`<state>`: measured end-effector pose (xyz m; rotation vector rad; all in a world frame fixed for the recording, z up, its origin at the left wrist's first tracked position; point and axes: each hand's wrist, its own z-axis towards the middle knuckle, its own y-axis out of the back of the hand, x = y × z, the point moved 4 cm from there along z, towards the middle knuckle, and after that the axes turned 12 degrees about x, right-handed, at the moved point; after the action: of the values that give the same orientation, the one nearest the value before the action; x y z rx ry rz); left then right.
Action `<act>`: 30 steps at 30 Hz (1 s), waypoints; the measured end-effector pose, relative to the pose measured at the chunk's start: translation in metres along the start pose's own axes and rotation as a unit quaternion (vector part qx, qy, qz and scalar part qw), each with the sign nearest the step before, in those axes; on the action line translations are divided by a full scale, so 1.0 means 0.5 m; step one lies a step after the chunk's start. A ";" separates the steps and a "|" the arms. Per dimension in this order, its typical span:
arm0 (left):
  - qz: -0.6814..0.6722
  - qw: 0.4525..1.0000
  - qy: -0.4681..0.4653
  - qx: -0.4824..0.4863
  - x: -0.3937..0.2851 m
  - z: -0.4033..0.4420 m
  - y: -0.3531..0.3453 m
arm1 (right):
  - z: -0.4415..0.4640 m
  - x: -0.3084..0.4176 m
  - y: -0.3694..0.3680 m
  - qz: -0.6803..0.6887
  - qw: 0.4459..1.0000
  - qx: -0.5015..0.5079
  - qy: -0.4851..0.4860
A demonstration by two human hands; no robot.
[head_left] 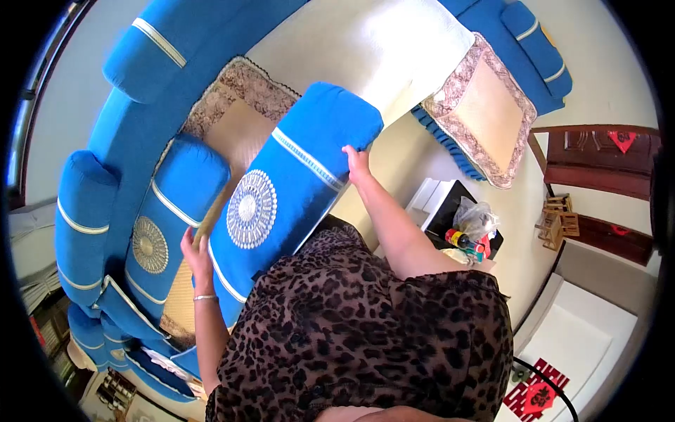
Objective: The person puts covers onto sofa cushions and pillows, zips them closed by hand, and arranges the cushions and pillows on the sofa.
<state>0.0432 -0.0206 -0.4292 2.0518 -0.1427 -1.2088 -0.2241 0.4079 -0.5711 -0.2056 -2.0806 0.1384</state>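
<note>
A large blue cushion (292, 184) with a silver round medallion and white trim bands is held tilted in front of my body. My right hand (357, 163) grips its right edge, thumb on the front and the other fingers mostly hidden behind. At the lower left edge, my left hand (198, 257) holds the same cushion, a bracelet on its wrist. Just beyond my left hand, a second blue cushion (179, 181) with a golden medallion leans against the sofa backrest (121, 133). A beige seat mat (242, 130) with a floral ruffled border lies on the sofa seat.
At the upper right, another floral-edged mat (492, 116) covers a blue seat beside a blue armrest (538, 42). A small black-topped table (460, 197) carries a plastic bag and bottles. Wooden stools (559, 218) stand by the far wall, near a white cabinet (573, 337).
</note>
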 end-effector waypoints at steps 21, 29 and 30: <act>-0.164 0.922 -0.223 0.270 -0.622 0.190 0.295 | -0.370 0.228 -0.286 -0.130 0.910 0.393 -0.028; -0.274 0.891 -0.248 0.262 -0.580 0.119 0.319 | -0.188 0.505 -0.222 -0.357 0.859 0.312 0.194; -0.300 0.887 -0.242 0.254 -0.576 0.117 0.317 | -0.267 0.606 -0.276 -0.328 0.854 0.284 0.285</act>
<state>-0.1209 -0.0408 -0.1391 2.2609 -0.0603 -2.2669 -0.2677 0.3363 -0.2223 0.7429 -1.3379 0.2329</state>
